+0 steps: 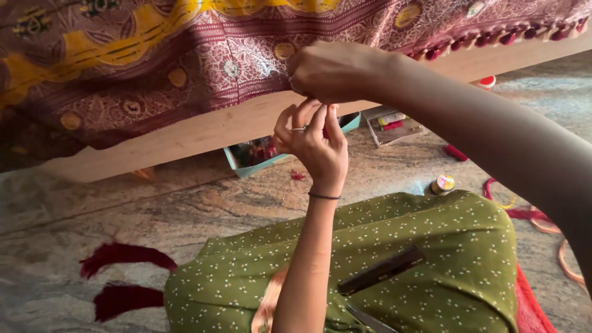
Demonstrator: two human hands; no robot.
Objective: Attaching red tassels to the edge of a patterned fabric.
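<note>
A maroon patterned cloth (203, 55) with yellow motifs drapes over a pale wooden board (203, 132), filling the view from 9 to 2 o'clock; its edge carries a row of small red tassels (493, 37) toward 2 o'clock. Below, from 5 to 7 o'clock, lies a green dotted garment (431, 259) over the person's lap, with a dark comb (381, 271) on it. Both hands meet at the cloth's lower edge near 12 o'clock. The right hand (333, 71) is curled almost closed, fingertips pinched at the cloth edge. The left hand (317, 145), ringed, has its fingers bent upward and gathered close, touching the same spot; whatever fine thing they grip is too small to tell. A light-blue box (246, 161) sits under the board. A small thread spool (443, 184) stands at 3 o'clock.
</note>
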